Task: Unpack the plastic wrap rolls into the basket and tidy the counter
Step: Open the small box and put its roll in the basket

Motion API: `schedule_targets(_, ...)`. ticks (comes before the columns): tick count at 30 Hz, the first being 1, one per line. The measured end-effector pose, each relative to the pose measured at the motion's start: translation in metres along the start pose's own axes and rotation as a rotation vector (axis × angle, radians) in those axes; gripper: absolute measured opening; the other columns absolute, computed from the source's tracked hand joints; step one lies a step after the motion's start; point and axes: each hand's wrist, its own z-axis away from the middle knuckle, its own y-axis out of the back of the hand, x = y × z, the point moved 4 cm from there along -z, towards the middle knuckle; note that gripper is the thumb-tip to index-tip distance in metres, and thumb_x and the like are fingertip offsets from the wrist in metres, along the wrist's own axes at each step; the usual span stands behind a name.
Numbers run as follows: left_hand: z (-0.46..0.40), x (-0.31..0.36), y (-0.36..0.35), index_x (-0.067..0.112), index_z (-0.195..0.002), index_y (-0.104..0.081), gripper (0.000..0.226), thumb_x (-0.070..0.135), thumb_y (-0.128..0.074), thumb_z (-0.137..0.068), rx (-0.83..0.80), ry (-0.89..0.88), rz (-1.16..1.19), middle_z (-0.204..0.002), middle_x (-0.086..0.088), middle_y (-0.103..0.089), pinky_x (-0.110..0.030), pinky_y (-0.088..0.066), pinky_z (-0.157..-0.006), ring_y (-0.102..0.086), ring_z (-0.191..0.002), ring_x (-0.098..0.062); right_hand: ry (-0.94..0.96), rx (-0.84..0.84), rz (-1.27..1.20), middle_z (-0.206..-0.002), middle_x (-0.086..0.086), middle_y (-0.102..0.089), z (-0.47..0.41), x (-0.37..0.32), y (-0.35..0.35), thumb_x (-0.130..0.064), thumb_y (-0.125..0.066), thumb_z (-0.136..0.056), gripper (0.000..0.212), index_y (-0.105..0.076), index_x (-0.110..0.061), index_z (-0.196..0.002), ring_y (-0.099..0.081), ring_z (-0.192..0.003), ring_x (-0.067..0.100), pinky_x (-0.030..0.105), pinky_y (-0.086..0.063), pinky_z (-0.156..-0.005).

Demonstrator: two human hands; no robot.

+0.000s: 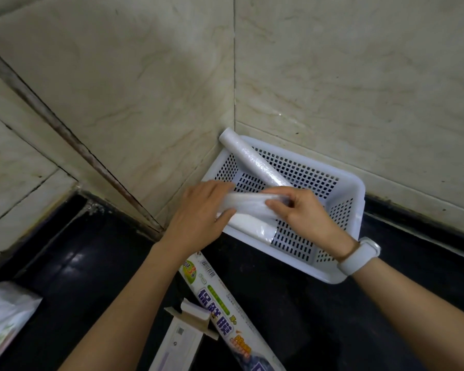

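A white perforated basket (340, 188) sits in the counter's corner against the tiled walls. One plastic wrap roll (249, 156) lies slanted in it, its far end poking over the back rim. My left hand (198, 210) and my right hand (297, 207) both grip a second plastic wrap roll (248, 203) held crosswise over the basket's near-left side. Below it shows the end of a third white roll (255, 227), resting in the basket. Two plastic wrap boxes lie on the black counter near me: a long printed one (225, 298) and an opened one (182, 336).
The black counter (86, 263) runs from the tiled corner toward me. A white packet (6, 311) lies at the lower left edge. A white watch (359, 255) is on my right wrist. Tiled walls close in the back and left.
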Motion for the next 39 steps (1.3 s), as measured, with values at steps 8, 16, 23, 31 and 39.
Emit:
schedule_targets(8, 0.035, -0.021, -0.037, 0.018, -0.142, -0.028, 0.052, 0.035, -0.039, -0.094, -0.033, 0.331, -0.108, -0.152, -0.010, -0.027, -0.054, -0.017, -0.112, -0.020, -0.140, -0.028, -0.170, 0.109, -0.082, -0.060, -0.003, -0.050, 0.001, 0.054, -0.025, -0.016, -0.055, -0.088, 0.009, -0.050, -0.021, -0.082, -0.046, -0.045, 0.004, 0.016, -0.041, -0.044)
schedule_targets(16, 0.043, -0.029, -0.052, 0.020, -0.144, -0.022, 0.054, 0.041, -0.030, -0.095, -0.035, 0.312, -0.172, -0.156, -0.006, -0.018, -0.053, -0.014, -0.113, -0.007, -0.145, -0.024, 0.326, -0.226, 0.781, -0.116, 0.006, -0.056, -0.005, 0.054, -0.038, -0.020, -0.051, -0.089, 0.038, -0.045, -0.016, -0.126, -0.052, -0.104, 0.024, 0.036, -0.045, -0.088)
schedule_targets(23, 0.046, -0.032, -0.054, 0.022, -0.146, -0.011, 0.055, 0.041, -0.027, -0.096, -0.049, 0.307, -0.187, -0.158, -0.004, -0.010, -0.051, -0.010, -0.114, -0.003, -0.145, -0.022, 0.529, -0.504, 1.050, -0.156, -0.007, -0.003, -0.002, 0.069, -0.042, -0.031, -0.025, -0.098, 0.050, -0.004, -0.027, -0.144, 0.001, -0.143, 0.016, 0.036, -0.001, -0.117)
schedule_targets(31, 0.047, -0.036, -0.053, 0.024, -0.146, -0.001, 0.056, 0.039, -0.024, -0.097, -0.090, 0.272, -0.198, -0.158, -0.002, 0.000, -0.050, -0.007, -0.115, 0.004, -0.145, -0.019, 0.289, -0.756, 0.982, -0.156, -0.007, -0.008, -0.014, 0.077, -0.053, -0.018, -0.026, -0.098, 0.047, -0.015, -0.029, -0.143, 0.003, -0.143, 0.013, 0.036, 0.004, -0.119)
schedule_targets(39, 0.060, -0.026, -0.027, 0.012, -0.138, -0.036, 0.047, 0.019, -0.046, -0.093, 0.100, 0.374, 0.193, -0.150, -0.013, -0.029, -0.053, -0.025, -0.112, -0.027, -0.138, -0.027, 0.009, -0.348, 0.315, -0.146, 0.007, -0.038, -0.004, 0.025, -0.046, -0.006, -0.035, -0.094, 0.037, -0.047, -0.010, -0.129, -0.031, -0.137, 0.019, 0.014, -0.015, -0.106)
